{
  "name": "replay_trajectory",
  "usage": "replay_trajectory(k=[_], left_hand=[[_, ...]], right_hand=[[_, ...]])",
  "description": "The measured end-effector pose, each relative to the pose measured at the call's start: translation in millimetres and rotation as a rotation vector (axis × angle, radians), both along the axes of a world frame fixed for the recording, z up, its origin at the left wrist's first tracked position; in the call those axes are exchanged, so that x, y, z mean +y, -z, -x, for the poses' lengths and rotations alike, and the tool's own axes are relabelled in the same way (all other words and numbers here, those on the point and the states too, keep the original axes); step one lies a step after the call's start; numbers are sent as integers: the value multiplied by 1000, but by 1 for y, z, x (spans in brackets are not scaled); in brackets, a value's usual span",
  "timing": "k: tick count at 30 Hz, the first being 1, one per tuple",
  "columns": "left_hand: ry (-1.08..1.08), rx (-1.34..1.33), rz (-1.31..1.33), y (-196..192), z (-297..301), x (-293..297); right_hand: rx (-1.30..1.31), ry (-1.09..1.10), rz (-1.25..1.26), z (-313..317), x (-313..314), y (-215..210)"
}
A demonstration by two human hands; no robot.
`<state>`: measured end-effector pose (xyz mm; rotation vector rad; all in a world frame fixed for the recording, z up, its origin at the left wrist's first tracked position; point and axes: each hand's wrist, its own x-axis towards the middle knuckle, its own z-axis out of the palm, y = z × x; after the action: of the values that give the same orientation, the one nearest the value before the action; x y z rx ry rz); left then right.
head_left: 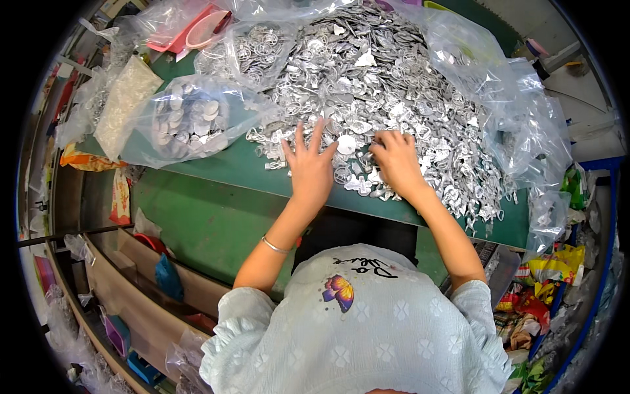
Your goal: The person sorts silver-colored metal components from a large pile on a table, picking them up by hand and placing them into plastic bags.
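A big heap of small silver-grey metal pieces [387,82] covers much of the green table [226,172], with flat, ring-like and irregular shapes mixed together. At the heap's near edge lies my left hand [310,167], palm down with its fingers spread over the loose pieces. Beside its thumb is a round silver disc [346,144]. My right hand [398,164] is at the heap just right of the disc, its fingers curled down among the pieces. Whatever those fingertips hold is hidden. More flat pieces [357,184] lie between the hands, close to the table's front edge.
Left of the heap sits a clear plastic bag of round discs [190,125]. Plastic sheeting [525,125] drapes the table's right side. Red and pink trays [197,31] stand at the back left. Wooden shelving [151,276] is at lower left, colourful packets [551,269] at right.
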<state>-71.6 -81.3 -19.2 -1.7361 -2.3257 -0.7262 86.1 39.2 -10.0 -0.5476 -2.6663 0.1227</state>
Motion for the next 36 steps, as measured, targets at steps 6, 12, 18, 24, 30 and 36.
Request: replay_trajectory(k=[6, 12, 18, 24, 30, 36], left_hand=[[82, -2076, -312, -4, -39, -24], [275, -2725, -39, 34, -58, -47], [-89, -2575, -159, 4, -64, -48], [74, -2715, -280, -6, -55, -39], [-97, -2551, -129, 13, -56, -43], [-209, -2620, -369, -18, -61, -34]], right_hand=[[175, 82, 779, -6, -29, -27], [-15, 135, 235, 3, -26, -19], [-116, 85, 102, 6, -24, -13], [66, 116, 219, 4, -28, -15], [-33, 175, 222, 9, -31, -6], [17, -119, 669, 3, -41, -36]])
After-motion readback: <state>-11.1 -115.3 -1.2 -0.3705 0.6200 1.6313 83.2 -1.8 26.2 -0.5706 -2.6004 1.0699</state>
